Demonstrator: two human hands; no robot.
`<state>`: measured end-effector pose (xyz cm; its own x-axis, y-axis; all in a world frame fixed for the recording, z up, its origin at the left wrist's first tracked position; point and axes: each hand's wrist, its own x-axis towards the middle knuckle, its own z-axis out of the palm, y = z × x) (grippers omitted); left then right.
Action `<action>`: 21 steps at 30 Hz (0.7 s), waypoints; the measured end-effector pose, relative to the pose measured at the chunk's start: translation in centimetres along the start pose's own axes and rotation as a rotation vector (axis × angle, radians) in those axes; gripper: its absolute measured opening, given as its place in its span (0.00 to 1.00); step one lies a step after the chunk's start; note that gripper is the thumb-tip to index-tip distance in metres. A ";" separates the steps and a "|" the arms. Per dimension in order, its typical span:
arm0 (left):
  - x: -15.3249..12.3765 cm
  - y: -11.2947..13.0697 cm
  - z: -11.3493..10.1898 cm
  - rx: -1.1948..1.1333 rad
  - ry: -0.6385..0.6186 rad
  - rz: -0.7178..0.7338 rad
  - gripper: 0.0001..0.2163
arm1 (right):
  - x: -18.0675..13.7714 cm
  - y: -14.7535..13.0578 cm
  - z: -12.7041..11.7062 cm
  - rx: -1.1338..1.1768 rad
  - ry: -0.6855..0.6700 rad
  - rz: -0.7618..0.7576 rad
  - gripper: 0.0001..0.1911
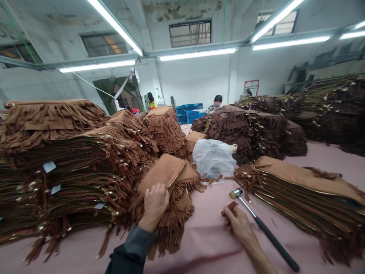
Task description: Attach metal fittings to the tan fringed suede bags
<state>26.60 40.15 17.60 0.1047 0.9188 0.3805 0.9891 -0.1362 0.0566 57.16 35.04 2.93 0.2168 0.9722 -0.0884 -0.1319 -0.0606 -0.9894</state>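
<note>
My left hand has its fingers curled over the lower edge of a tan suede fringed pouch, on top of a small pile of the same kind. A gold-coloured zipper runs along that pouch's right side. Above the pink table covering, my right hand pinches a small brown leather strip, mostly hidden by the fingers. Just right of this hand lies a hammer with a yellowish face, a metal shaft and a black grip.
Tall stacks of brown fringed pouches fill the left. A flat stack of pouches lies at the right. Behind are a translucent plastic bag and dark brown fringed piles. Another person is at the back.
</note>
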 end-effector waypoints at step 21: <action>6.5 15.6 10.7 -0.549 -0.355 0.133 0.04 | 0.0 -0.9 -0.1 -0.021 0.053 -0.062 0.27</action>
<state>43.83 47.99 11.10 0.3424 0.9347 0.0951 0.7789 -0.3390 0.5276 57.41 35.03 3.86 0.2750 0.9609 -0.0328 -0.0964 -0.0064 -0.9953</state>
